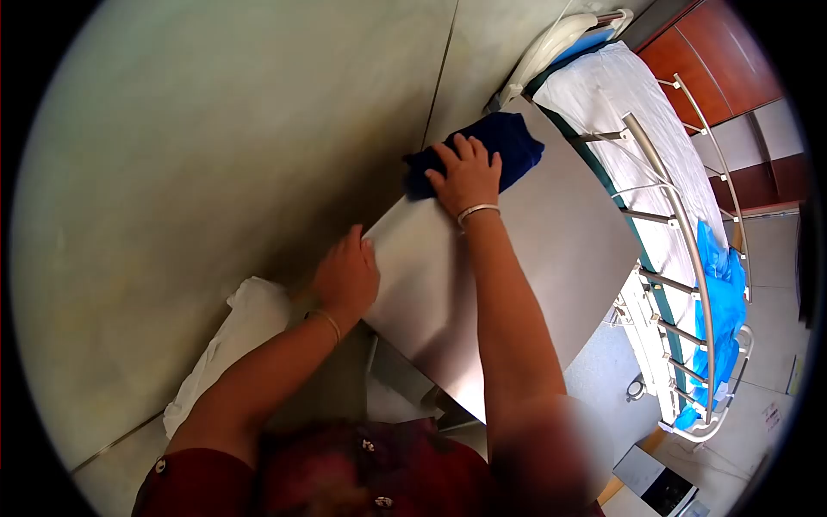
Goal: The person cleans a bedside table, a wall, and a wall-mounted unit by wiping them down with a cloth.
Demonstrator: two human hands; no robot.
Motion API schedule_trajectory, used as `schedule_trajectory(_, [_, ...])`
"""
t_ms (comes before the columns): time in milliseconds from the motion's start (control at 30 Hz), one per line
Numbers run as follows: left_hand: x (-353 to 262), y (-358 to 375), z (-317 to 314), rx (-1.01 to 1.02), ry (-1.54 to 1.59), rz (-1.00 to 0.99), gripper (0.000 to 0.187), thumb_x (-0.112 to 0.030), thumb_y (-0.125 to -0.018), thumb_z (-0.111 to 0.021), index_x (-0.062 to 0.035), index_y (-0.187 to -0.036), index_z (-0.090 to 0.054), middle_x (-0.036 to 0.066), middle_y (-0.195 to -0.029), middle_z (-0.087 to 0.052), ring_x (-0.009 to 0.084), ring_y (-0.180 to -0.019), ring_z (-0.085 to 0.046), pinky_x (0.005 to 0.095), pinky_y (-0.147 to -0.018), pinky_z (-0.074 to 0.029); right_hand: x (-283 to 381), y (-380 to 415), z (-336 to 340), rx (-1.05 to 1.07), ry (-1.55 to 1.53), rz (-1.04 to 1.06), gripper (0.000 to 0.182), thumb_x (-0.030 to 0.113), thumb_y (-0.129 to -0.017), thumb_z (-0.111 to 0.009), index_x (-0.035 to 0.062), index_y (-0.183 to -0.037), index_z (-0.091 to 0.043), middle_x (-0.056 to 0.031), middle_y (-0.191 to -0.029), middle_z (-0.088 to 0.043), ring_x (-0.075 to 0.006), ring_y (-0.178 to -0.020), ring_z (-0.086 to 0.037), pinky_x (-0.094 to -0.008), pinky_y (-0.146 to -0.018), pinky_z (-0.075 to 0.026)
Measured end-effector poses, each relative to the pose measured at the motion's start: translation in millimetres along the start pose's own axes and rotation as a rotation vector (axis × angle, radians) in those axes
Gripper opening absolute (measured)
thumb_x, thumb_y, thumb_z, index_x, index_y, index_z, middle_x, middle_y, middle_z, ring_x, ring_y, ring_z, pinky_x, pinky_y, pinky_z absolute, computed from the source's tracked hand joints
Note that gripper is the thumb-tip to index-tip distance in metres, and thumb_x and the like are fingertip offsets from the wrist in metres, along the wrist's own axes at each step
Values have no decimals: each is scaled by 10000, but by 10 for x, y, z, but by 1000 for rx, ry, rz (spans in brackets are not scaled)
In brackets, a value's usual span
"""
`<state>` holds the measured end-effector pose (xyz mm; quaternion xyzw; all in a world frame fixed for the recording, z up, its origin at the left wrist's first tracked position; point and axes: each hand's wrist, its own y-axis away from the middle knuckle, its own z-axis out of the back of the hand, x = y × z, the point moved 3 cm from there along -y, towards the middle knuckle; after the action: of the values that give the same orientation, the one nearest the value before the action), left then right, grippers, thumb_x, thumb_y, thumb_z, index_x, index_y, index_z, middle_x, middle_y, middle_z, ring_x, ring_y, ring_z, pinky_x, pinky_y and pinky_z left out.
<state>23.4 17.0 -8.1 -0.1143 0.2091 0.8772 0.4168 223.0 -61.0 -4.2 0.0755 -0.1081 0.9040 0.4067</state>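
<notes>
My right hand lies with spread fingers on a dark blue cloth. The cloth is bunched on the far end of a smooth metallic tabletop, beside the wall. At the table's left edge is my left hand, its fingers extended and resting by the corner, with nothing seen in it. A bracelet shows on each wrist.
A bed with a white sheet and metal side rails stands right of the table. Blue plastic hangs at its foot. White fabric is at the lower left by the wall. A grey-and-black box sits lower right.
</notes>
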Motion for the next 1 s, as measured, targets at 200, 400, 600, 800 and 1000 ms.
schedule_trajectory(200, [102,142,-8,-504,416,-124,424,-261,-924,-356,-11,-1266,-372,195,-1143,-547,372,-1029,-525,416,-857,-420,654,835,94,-28,-14,35,490,378,-740,-643,253,-1199,-522,-70,-1319,-416,-262,-1250,-325,-547,-1004,-221])
schedule_trajectory(400, [238,108,-7,-322,556,-61,411,-283,-907,-410,-8,-1210,-449,197,-1162,-528,373,-1064,-495,408,-891,-395,990,1566,179,57,-78,86,516,370,-728,-651,238,-1208,-515,-69,-1349,-384,-264,-1267,-305,-547,-1021,-200])
schedule_trajectory(600, [-76,421,-86,-215,93,-609,454,-320,-865,-491,-21,-1207,-471,168,-1290,-377,354,-1197,-337,538,-973,-269,701,2258,376,-99,-869,-24,274,207,-722,-627,117,-980,-640,-138,-1127,-544,-318,-1168,-424,-536,-1008,-243])
schedule_trajectory(800, [-465,878,-402,-155,-179,-784,598,-397,-822,-545,5,-1248,-426,197,-1336,-318,393,-1258,-245,573,-1008,-204,-514,3017,627,-238,251,-778,414,301,-846,-505,139,-1226,-491,-159,-1310,-403,-329,-1247,-320,-547,-951,-317])
schedule_trajectory(1000, [-1025,1531,-760,-40,-211,-966,674,-347,-828,-550,-6,-1343,-280,249,-1342,-276,454,-1247,-238,599,-982,-228,-738,3321,549,-656,-296,-893,295,144,-840,-493,50,-1116,-541,-176,-1206,-459,-344,-1162,-380,-401,-954,-366])
